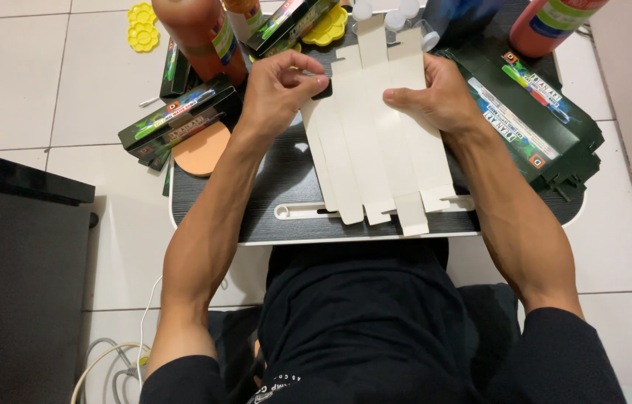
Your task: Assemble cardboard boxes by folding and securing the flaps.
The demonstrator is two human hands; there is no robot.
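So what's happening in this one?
A seated person works over a small dark lap table. Both hands rest on a flat, unfolded white carton blank: the left hand pinches its left edge, the right hand presses down on its right side. Stacks of flattened green cartons lie to the right, red bottles behind.

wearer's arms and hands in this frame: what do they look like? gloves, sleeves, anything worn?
Both hands are bare: no gloves, rings or watch visible on the left hand or right hand. Forearms are bare too. Short black sleeves end near the elbows, matching the black shirt, which has small white print near its bottom edge.
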